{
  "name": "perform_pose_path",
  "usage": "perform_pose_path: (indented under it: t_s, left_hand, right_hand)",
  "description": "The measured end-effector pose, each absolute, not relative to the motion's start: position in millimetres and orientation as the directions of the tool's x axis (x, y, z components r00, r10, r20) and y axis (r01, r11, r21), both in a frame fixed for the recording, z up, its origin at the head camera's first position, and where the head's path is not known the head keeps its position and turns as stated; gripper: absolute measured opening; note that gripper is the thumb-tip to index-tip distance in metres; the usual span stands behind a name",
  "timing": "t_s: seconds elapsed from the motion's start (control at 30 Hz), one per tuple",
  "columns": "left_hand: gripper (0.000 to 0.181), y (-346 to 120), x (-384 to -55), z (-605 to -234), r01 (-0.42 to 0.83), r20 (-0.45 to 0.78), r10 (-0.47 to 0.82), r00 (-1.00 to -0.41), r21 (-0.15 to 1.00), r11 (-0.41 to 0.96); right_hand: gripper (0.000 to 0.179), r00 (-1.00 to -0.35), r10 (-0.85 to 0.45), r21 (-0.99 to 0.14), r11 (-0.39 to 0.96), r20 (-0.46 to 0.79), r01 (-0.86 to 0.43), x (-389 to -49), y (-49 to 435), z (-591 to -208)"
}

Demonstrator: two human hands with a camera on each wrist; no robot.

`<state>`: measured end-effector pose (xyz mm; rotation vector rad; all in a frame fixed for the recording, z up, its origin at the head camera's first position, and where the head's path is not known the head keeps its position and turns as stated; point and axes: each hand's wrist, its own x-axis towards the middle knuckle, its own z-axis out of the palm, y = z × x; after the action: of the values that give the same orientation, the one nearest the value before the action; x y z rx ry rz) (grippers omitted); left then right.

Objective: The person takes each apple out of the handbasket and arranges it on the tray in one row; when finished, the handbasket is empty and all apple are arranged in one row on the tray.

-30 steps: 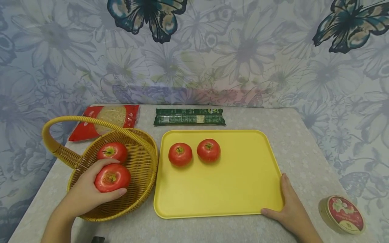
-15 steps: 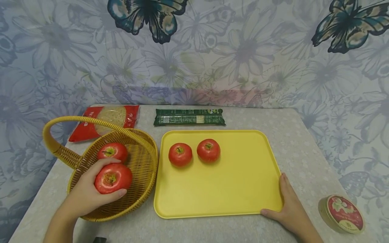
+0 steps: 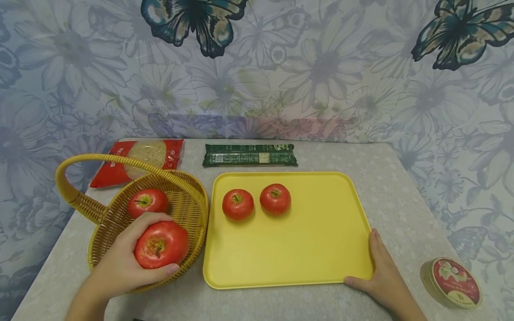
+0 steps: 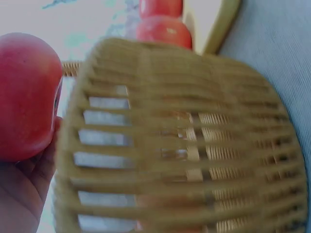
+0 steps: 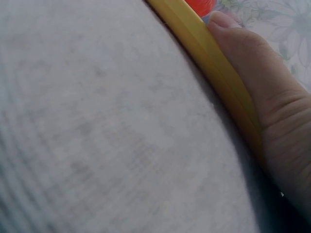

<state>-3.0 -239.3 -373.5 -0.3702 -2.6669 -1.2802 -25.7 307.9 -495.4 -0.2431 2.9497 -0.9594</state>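
My left hand [image 3: 124, 263] grips a red apple [image 3: 162, 245], thumb on its near side and fingers on its far side, above the near part of a yellow wicker basket [image 3: 192, 191]. That apple [image 4: 26, 97] also fills the left edge of the left wrist view, beside the basket's woven wall [image 4: 170, 141]. Another red apple [image 3: 147, 202] lies inside the basket. On the yellow tray [image 3: 305, 249] sit two apples, a left one [image 3: 238, 204] and a right one [image 3: 275, 199]. My right hand [image 3: 383, 272] rests against the tray's near right corner, its thumb [image 5: 252, 63] along the rim.
Behind the basket lies a red bag with a clear window [image 3: 144, 156]. A flat green packet [image 3: 250, 155] is behind the tray. A round tin with a red lid [image 3: 456, 282] stands at the right. The basket's tall handle [image 3: 108, 158] arches on its left side.
My left hand has shifted right and towards me with the apple, which now looks higher and larger. The right hand and the tray have stayed in place.
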Motion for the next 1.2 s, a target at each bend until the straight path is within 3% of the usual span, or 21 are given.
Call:
perform_pose_path:
  t_s: [0.27, 0.47, 0.63, 0.73, 1.2]
  left_hand:
    - [0.08, -201.6, -4.6, -362.5, 0.295, 0.25, 0.164, -0.954, 0.707, 0.643]
    - [0.078, -171.3, -10.9, -356.4, 0.235, 0.194, 0.132, -0.972, 0.768, 0.596]
    - [0.076, -146.1, -5.9, -348.0, 0.268, 0.246, 0.125, -0.961, 0.724, 0.635]
    - [0.078, -133.0, 2.3, -339.6, 0.319, 0.293, 0.152, -0.944, 0.689, 0.651]
    - [0.078, -86.1, -14.1, -328.4, 0.401, 0.263, 0.322, -0.909, 0.762, 0.509]
  right_hand:
    - [0.139, -0.988, -0.155, -0.598, 0.792, 0.007, -0.128, -24.8, 306.5, -494.7]
    - [0.14, -0.988, -0.154, -0.596, 0.792, 0.015, -0.133, -23.7, 305.8, -492.6]
    - [0.139, -0.989, -0.149, -0.605, 0.786, 0.013, -0.127, -22.7, 307.0, -495.3]
    - [0.138, -0.988, -0.152, -0.603, 0.787, 0.016, -0.131, -23.4, 306.4, -496.9]
    - [0.139, -0.99, -0.138, -0.589, 0.8, 0.005, -0.114, -24.5, 306.6, -491.6]
